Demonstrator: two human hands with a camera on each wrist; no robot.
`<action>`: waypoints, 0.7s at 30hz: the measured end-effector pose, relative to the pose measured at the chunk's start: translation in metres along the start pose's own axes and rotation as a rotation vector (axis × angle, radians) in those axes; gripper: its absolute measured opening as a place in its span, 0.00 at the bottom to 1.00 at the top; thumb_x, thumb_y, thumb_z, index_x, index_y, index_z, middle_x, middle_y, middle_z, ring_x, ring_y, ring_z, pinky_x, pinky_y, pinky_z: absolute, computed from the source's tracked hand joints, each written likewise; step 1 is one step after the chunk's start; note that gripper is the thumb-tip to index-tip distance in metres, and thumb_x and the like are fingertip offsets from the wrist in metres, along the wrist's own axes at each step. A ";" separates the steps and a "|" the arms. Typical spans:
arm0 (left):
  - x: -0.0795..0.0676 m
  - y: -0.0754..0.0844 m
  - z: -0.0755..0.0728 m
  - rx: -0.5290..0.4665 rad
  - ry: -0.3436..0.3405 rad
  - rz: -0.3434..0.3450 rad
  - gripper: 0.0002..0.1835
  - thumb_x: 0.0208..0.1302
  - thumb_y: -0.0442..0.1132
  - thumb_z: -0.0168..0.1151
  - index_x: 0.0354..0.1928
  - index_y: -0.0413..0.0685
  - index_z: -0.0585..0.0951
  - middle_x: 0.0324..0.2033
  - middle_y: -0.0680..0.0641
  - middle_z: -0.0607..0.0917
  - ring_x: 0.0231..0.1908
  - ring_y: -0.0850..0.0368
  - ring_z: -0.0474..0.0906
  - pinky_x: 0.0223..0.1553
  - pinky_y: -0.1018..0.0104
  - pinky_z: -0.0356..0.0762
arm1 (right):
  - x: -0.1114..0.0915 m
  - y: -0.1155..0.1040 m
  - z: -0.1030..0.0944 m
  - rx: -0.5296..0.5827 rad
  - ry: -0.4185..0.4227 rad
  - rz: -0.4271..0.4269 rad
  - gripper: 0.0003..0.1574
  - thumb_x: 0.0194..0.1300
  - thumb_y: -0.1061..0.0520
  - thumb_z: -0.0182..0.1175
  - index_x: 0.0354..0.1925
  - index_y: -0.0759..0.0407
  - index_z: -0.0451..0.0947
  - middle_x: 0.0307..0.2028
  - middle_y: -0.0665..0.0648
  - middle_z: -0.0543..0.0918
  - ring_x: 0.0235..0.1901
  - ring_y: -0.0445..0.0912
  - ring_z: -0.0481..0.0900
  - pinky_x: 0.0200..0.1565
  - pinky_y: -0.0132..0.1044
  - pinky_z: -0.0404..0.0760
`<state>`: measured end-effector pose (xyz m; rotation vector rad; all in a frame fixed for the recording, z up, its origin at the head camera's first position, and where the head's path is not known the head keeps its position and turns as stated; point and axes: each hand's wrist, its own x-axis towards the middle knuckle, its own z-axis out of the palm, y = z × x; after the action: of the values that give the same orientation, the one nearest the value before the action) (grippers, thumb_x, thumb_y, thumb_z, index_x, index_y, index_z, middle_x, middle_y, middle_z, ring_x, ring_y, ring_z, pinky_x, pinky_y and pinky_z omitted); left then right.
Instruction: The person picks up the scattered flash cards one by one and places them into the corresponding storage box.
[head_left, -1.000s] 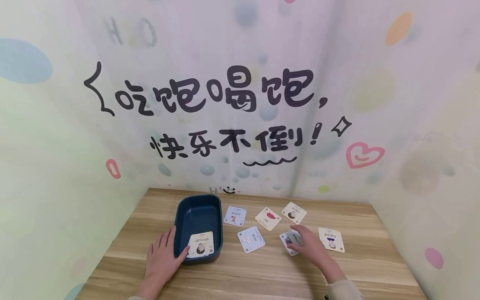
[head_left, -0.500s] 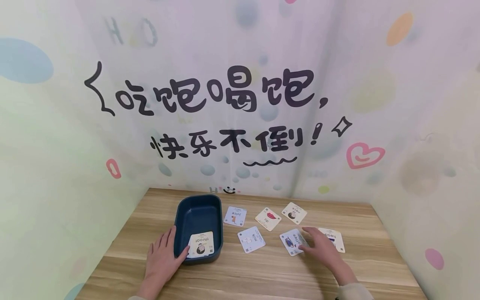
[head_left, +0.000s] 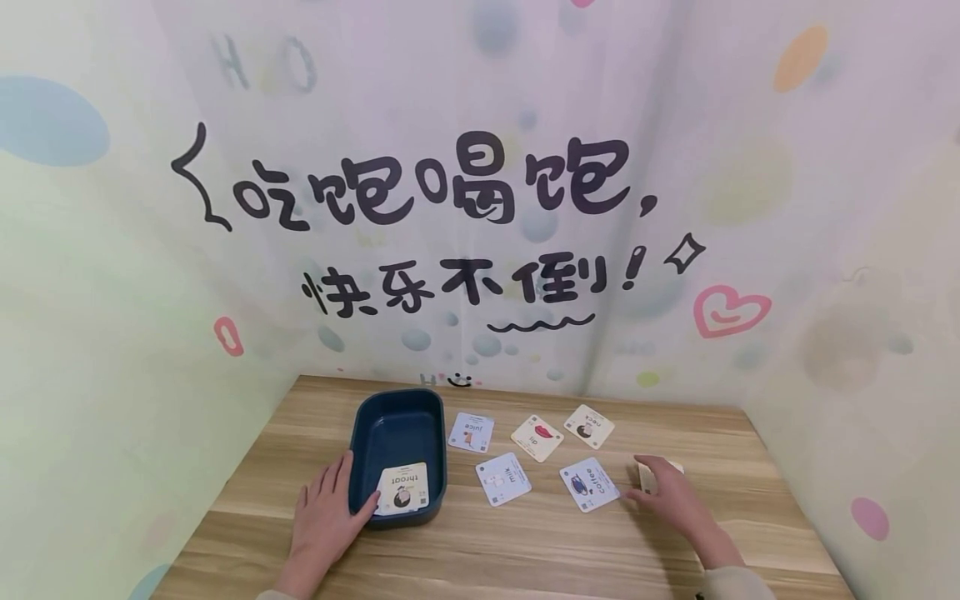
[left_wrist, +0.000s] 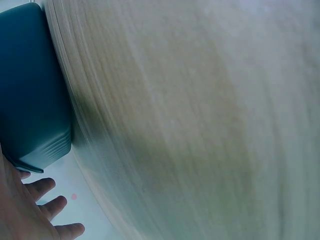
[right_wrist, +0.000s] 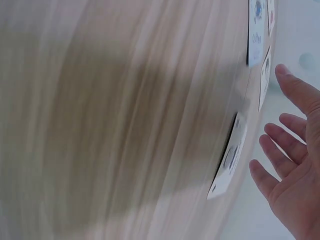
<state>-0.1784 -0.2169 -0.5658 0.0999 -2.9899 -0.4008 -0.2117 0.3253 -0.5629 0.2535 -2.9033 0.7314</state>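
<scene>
A pale printed wall [head_left: 465, 92] stood behind a wooden tabletop [head_left: 480, 558]. On its left part was a dark blue box [head_left: 397, 429], with a throat card [head_left: 405, 492] at the near end inside. The left hand [head_left: 324, 510] touched this box, its fingers quite straight. The right hand [head_left: 667, 496], with loose fingers, held nothing and partly hid one card [right_wrist: 229, 157] beneath it. The coffee card [head_left: 587, 483], milk card [head_left: 502, 479], juice card [head_left: 471, 432], lip card [head_left: 536, 438] and neck card [head_left: 588, 427] lay flat between the box and this hand.

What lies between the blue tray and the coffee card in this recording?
The milk card, with bare tabletop on either side, lies between tray and coffee card in the head view.
</scene>
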 end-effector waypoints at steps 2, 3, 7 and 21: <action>0.000 0.000 -0.001 0.001 0.001 0.000 0.49 0.64 0.67 0.56 0.77 0.43 0.56 0.71 0.33 0.66 0.70 0.33 0.60 0.69 0.28 0.54 | 0.000 0.003 -0.004 -0.001 -0.002 0.001 0.43 0.54 0.50 0.74 0.61 0.73 0.73 0.57 0.75 0.78 0.57 0.70 0.76 0.58 0.63 0.75; 0.000 0.000 -0.001 0.002 0.001 -0.001 0.49 0.64 0.67 0.56 0.77 0.43 0.56 0.71 0.33 0.66 0.70 0.33 0.60 0.69 0.28 0.54 | -0.001 0.005 -0.006 0.002 -0.002 0.001 0.43 0.54 0.51 0.75 0.60 0.73 0.73 0.57 0.75 0.78 0.56 0.71 0.76 0.57 0.64 0.75; 0.000 0.000 -0.001 0.003 -0.001 -0.004 0.49 0.64 0.67 0.56 0.77 0.43 0.57 0.71 0.33 0.66 0.70 0.33 0.60 0.69 0.28 0.54 | -0.002 0.015 -0.012 -0.011 -0.013 0.009 0.45 0.54 0.50 0.75 0.60 0.75 0.72 0.58 0.77 0.76 0.58 0.72 0.74 0.59 0.65 0.73; 0.000 -0.001 0.001 0.005 0.001 -0.004 0.49 0.64 0.67 0.56 0.77 0.43 0.56 0.71 0.33 0.66 0.71 0.33 0.60 0.69 0.28 0.54 | -0.001 0.051 -0.018 -0.015 -0.040 0.013 0.50 0.51 0.48 0.75 0.62 0.77 0.68 0.60 0.81 0.72 0.60 0.76 0.70 0.60 0.68 0.69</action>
<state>-0.1788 -0.2176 -0.5674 0.1066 -2.9904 -0.3938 -0.2187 0.3786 -0.5704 0.2500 -2.9498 0.7139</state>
